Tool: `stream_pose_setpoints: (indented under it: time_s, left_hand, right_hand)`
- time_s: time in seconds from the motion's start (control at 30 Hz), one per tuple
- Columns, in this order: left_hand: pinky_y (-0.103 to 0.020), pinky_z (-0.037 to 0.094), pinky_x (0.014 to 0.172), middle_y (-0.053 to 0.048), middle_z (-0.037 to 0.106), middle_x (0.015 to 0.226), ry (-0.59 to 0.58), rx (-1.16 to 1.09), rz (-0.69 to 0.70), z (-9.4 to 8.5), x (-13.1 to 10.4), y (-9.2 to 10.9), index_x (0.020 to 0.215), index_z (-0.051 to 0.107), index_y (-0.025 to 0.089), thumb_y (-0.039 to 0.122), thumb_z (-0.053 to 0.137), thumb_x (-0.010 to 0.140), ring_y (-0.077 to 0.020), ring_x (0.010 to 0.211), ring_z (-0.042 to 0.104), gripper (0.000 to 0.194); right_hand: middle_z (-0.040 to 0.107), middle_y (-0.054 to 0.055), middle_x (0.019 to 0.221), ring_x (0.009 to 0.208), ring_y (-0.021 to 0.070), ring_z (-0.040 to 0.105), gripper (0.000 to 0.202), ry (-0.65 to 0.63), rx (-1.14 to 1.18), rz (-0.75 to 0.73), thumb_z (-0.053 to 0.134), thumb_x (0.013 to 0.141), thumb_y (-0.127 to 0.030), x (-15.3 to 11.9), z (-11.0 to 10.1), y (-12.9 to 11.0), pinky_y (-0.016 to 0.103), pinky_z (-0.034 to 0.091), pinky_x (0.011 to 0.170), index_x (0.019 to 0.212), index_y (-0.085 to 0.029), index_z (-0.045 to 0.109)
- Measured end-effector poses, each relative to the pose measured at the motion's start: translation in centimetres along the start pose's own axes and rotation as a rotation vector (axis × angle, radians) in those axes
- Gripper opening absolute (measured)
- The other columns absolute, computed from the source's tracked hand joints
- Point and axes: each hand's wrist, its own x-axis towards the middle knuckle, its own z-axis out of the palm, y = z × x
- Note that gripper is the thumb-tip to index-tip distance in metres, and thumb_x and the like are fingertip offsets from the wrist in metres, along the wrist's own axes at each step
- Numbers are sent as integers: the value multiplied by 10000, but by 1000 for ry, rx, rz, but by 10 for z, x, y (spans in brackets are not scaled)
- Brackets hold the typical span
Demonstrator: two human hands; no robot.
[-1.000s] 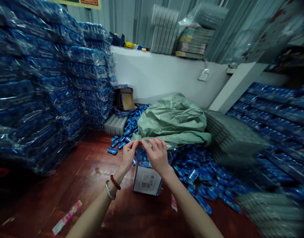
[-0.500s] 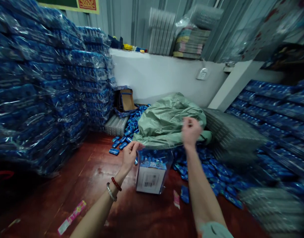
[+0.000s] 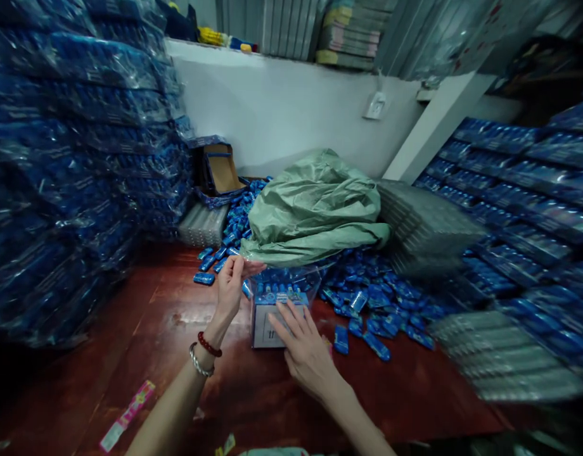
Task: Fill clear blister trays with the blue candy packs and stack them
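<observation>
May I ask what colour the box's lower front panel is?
The panel is whitish with dark print; head view.

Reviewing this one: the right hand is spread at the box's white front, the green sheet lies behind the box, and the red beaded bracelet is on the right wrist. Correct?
Not quite. The head view shows the red beaded bracelet on the left wrist, not the right. The rest holds: right hand spread at the box's white front, green sheet behind.

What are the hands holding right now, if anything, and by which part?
The left hand appears to pinch the clear plastic bag by its upper edge, at the left; the right hand, spread open before the box, grips nothing visible.
</observation>
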Motion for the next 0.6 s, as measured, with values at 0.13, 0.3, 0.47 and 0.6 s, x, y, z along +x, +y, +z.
stream_pose_setpoints:
  time_s: [0.13, 0.3, 0.47, 0.6]
  left_hand:
    - [-315, 504, 775, -52, 699, 777, -135, 189, 62, -4, -18, 3, 771, 592, 173, 438, 485, 890, -185, 773, 664, 309]
    - [-282, 491, 787, -73, 710, 854, -405, 471, 164, -19, -64, -5, 814, 648, 167, 310, 403, 941, -172, 823, 656, 311]
    - [-302, 462, 925, -56, 711, 885, -651, 618, 576, -37, -88, -31, 991, 605, 178, 112, 364, 919, -149, 913, 666, 260]
    - [-316, 434, 991, -67, 706, 931, -749, 735, 715, -46, -90, -43, 1019, 571, 172, 41, 367, 883, -147, 1011, 641, 278]
  right_hand:
    - [459, 72, 1405, 1312, 247, 358, 658, -20, -209, 170, 447, 783, -53, 17, 46, 7, 497, 217, 1107, 1411, -235, 374]
    - [517, 103, 1346, 1267, 246, 414, 616, 42, -161, 250, 474, 793, -77, 18, 53, 16, 445, 259, 1078, 1391, -206, 402]
    - [601, 51, 1255, 1208, 224, 496, 538, 319, 531, 351, 402, 738, -72, -3, 46, 28, 434, 327, 1047, 1214, -240, 588]
    - [686, 57, 1028, 939, 218, 625, 341, 686, 1183, 797, 412, 845, -317, -6, 23, 34, 368, 477, 814, 1111, -227, 606]
